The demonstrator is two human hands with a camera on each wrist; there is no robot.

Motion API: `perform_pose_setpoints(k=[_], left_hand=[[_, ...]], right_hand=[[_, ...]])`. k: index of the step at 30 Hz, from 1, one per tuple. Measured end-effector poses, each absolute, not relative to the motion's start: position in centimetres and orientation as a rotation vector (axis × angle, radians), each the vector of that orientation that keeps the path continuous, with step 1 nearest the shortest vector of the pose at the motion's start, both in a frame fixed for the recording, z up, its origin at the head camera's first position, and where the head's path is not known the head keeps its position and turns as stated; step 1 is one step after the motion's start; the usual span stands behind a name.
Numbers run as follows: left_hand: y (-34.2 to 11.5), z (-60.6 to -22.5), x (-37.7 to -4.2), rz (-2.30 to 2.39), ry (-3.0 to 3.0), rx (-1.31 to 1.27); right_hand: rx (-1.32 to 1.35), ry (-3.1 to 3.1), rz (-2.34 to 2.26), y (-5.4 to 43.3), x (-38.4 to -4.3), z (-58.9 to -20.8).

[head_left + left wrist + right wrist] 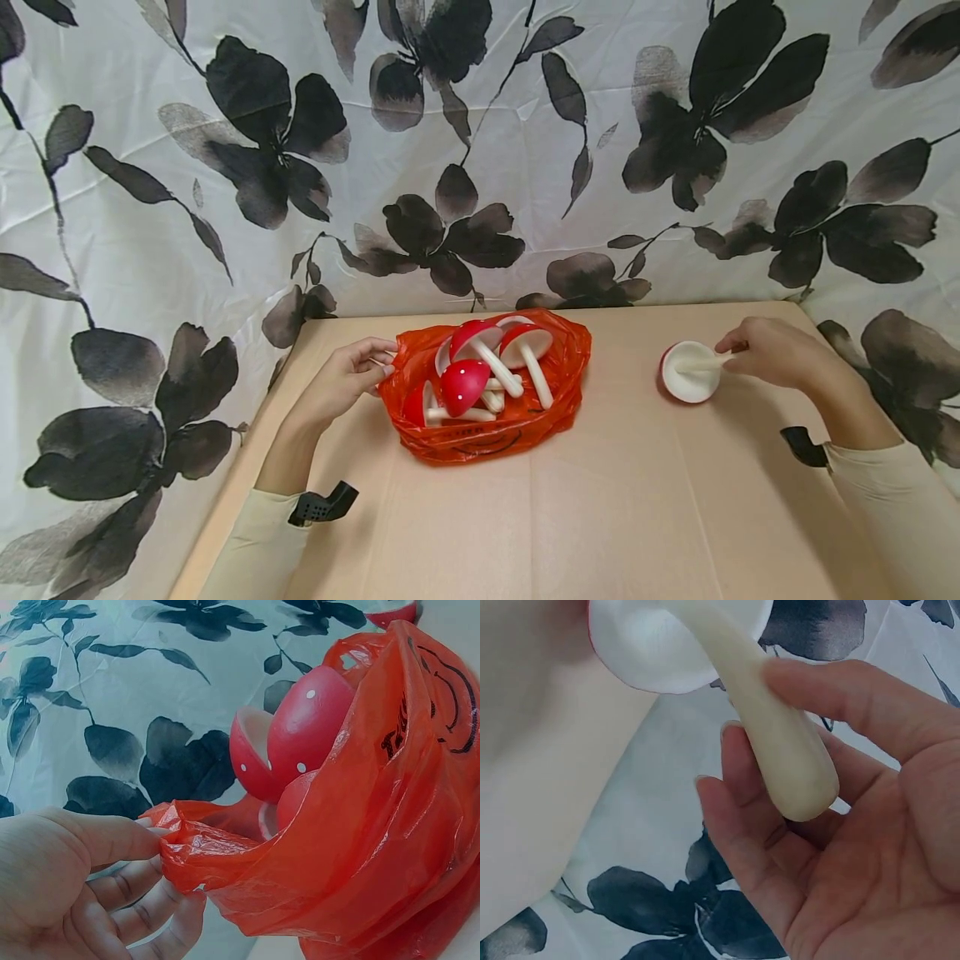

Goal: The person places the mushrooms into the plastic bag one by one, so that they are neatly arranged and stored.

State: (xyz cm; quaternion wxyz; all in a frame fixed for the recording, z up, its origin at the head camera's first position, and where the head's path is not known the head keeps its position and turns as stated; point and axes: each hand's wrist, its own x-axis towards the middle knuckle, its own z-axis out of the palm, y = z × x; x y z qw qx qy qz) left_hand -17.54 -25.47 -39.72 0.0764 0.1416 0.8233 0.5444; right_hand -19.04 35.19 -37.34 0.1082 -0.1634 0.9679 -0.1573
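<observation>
A red plastic bag lies on the table with its mouth open, filled with several toy mushrooms that have red, white-dotted caps and pale stems. My left hand pinches the bag's left edge between thumb and finger; the left wrist view shows the crumpled rim in that pinch. Off to the right, my right hand grips another toy mushroom by its stem. Its white underside faces up. In the right wrist view the pale stem lies between thumb and fingers.
The light wooden table ends at a back edge just behind the bag. A white cloth with dark flowers hangs behind and beside it. Black wrist straps sit on both forearms.
</observation>
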Motion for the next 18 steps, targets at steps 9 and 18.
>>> perform_pose_setpoints(k=[9, 18], left_hand=[[-25.4, -39.8, -17.6, 1.629, 2.463, 0.426], [-25.3, -40.0, -17.6, 1.637, 2.461, 0.422]], right_hand=[[-0.482, 2.776, -0.408, 36.1, -18.6, -38.0], [-0.423, 2.800, -0.452, 36.6, -18.3, -38.4]])
